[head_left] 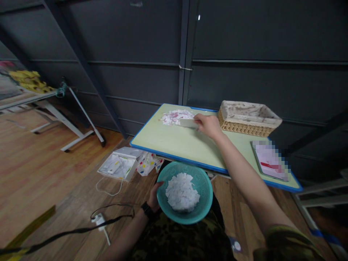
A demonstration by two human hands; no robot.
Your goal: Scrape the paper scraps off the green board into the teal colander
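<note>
The right hand (208,125) has its grip closed on one end of a flat pale scraper (188,123), pinched between thumb and fingers, with the other end at the near right side of the loose paper scraps (172,116) spread toward the far left of the worktop (168,141); whether the scraper's lower edge presses on the surface is hard to tell. To gather the scraps well, I would set that edge flush against the worktop, reach it behind the pile, and draw toward the near edge in short, slow strokes, since bits this light probably scatter under a quick sweep. The left hand (154,197) has its grip closed on the left rim of the teal colander (205,188), thumb over the lip and the other fingers mostly hidden; the colander sits just below the worktop's near edge and holds a white heap of scraps (182,192). Holding it level and close under that edge should help catch anything that drops. The wicker basket (244,127) stands just beside the right hand, so a stroke pulled toward the body, with the elbow tucked in, seems safest for avoiding a knock.
</note>
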